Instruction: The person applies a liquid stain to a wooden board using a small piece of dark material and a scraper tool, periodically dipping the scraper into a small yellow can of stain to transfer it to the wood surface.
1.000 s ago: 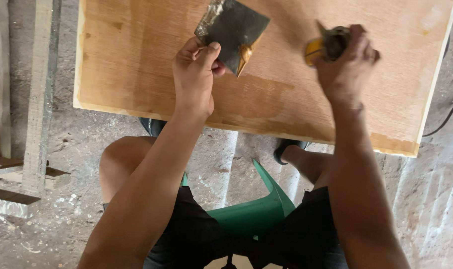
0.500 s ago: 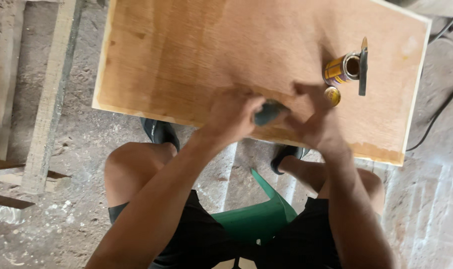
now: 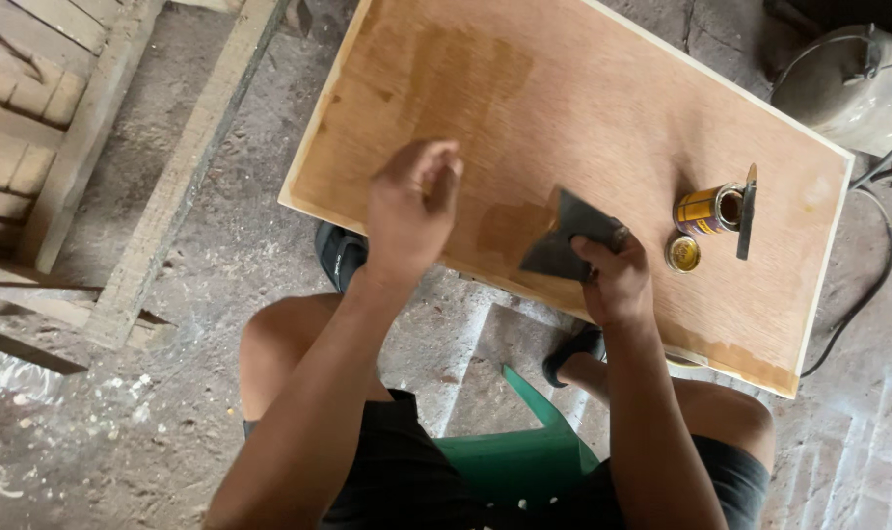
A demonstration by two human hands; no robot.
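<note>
One brown plywood tabletop (image 3: 583, 88) carries one open gold tin can (image 3: 706, 209) and one round lid (image 3: 682, 253). The right hand (image 3: 613, 280) has its grip closed on one dark flat scraper (image 3: 564, 240). The left hand (image 3: 411, 211) hovers loosely curled, holding nothing.

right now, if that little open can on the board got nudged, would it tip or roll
The can looks to lie on its side on the plywood board, so it would likely roll, not tip. A dark flat tool across its open mouth might check that. With its lid off, it could probably spill.
</note>
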